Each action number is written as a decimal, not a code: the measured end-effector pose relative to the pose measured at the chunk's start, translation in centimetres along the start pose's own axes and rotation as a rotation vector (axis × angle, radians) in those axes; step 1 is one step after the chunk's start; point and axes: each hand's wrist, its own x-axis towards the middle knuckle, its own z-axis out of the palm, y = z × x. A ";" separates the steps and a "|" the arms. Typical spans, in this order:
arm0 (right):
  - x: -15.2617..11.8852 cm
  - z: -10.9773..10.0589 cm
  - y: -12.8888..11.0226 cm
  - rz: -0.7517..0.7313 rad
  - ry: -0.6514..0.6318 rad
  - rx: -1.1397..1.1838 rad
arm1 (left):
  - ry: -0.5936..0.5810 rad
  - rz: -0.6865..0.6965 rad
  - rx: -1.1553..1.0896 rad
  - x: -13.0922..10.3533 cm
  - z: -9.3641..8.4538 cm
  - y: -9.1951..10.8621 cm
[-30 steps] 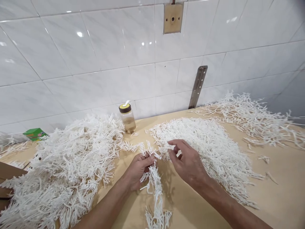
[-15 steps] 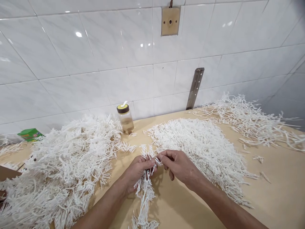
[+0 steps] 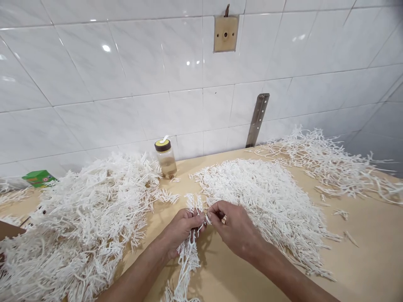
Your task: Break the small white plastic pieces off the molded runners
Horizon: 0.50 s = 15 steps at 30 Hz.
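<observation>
At the lower middle of the head view, my left hand (image 3: 183, 228) is closed round a bundle of white branching strands (image 3: 188, 264). The bundle's tips stick up above the fingers and a long tail hangs down below them. My right hand (image 3: 234, 226) is just to the right, thumb and forefinger pinched on a thin white strand (image 3: 208, 219) at the bundle's side. Left of my hands lies a large tangled heap of white strands (image 3: 94, 209). A flatter, denser pile of short strands (image 3: 258, 188) spreads out behind and right of my right hand.
A lidded bottle (image 3: 166, 159) of brownish liquid stands near the tiled wall (image 3: 185, 109). A metal strip (image 3: 258, 119) leans there too. Longer loose strands (image 3: 330, 161) lie at the back right, a green box (image 3: 39, 178) at the far left. Some bits dot the table (image 3: 371, 235).
My right hand's fingers have closed together more at the bundle's side, and the hand has turned slightly. The hanging tail has swung a little to the left. The view has tilted slightly.
</observation>
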 end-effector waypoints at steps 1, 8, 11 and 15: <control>0.1 0.1 0.4 -0.070 0.051 -0.090 | -0.002 0.004 0.002 -0.1 0.0 0.0; 1.2 -1.5 2.3 -0.049 0.283 -0.209 | 0.001 0.047 -0.007 0.3 -0.2 -0.3; 0.8 -2.0 1.3 0.097 0.087 0.027 | 0.014 0.038 -0.033 0.3 -0.1 -0.1; 0.0 -1.1 0.1 0.184 -0.188 0.250 | 0.000 0.047 -0.038 0.1 0.3 0.1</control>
